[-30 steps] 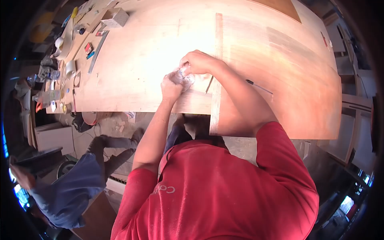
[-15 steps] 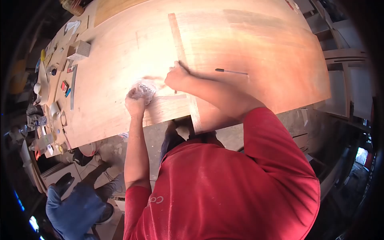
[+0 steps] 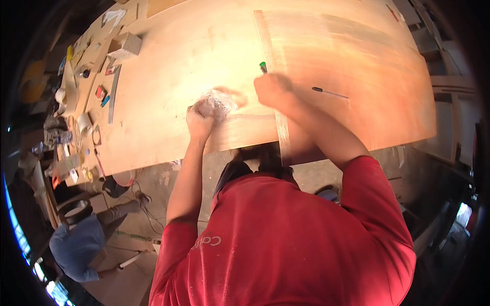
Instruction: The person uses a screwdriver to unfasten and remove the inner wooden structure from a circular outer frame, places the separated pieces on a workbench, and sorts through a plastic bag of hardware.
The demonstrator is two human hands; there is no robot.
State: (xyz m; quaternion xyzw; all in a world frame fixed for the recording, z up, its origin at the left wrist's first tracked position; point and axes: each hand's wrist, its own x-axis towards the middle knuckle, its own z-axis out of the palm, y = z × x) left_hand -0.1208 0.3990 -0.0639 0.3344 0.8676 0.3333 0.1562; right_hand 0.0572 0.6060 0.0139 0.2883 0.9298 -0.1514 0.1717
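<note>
My left hand (image 3: 199,120) is closed on a crumpled clear plastic bag (image 3: 220,103) over the pale wooden board (image 3: 153,107). To its right my right hand (image 3: 273,91) is closed round a thin tool with a green end (image 3: 263,67) that sticks out above the fist; the rest of the tool is hidden. This hand is slightly blurred and lies over a long wooden strip (image 3: 265,38). A pen with a black cap (image 3: 331,93) rests on the board to the right of my right hand.
A small open box (image 3: 125,46), a metal ruler (image 3: 114,94), a tape roll (image 3: 84,123) and a plastic bottle (image 3: 70,162) are on the left side. A co-worker (image 3: 79,247) in a blue shirt bends over at the lower left.
My right hand has moved away from the plastic bag to the right, and a green-ended tool now shows in it. The co-worker has changed posture. The view has shifted.
</note>
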